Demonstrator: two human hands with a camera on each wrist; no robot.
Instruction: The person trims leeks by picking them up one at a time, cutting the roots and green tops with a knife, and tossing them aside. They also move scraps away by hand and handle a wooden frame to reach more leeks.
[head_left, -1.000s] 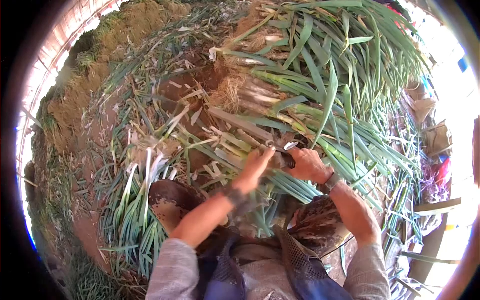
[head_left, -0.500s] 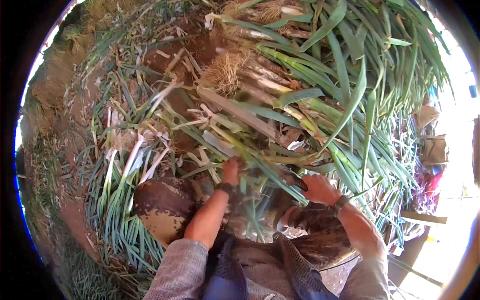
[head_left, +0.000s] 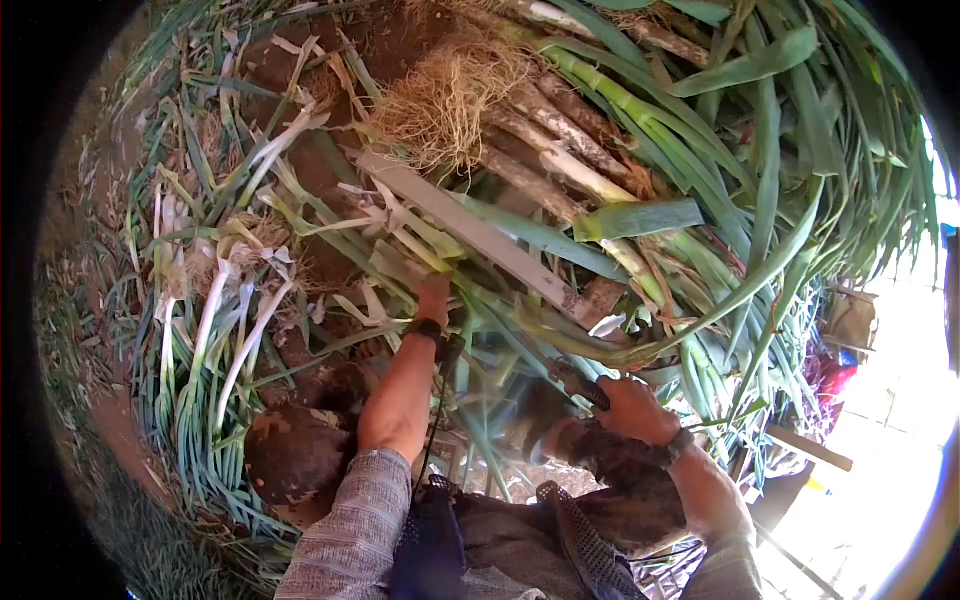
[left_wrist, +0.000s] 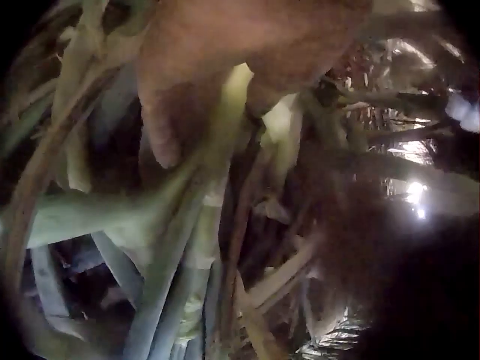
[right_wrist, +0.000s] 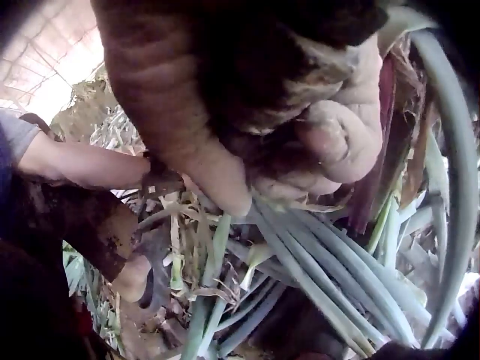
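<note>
Two grips: left hand (head_left: 433, 298), near 9 o'clock, holds long pale-green stalks (left_wrist: 204, 232), likely to steady them; right hand (head_left: 637, 410), at 4 o'clock, has fingers (right_wrist: 334, 142) wrapped round a dark ridged-handled tool (head_left: 580, 382) tipped toward 10 o'clock, presumably for control.

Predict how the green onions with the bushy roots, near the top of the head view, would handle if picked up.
These green onions have thick, straight pale shafts, so that end would likely stay fairly stiff. The long leaves arch and droop, so they would probably flop. The roots look matted together, so neighbours may snag.
</note>
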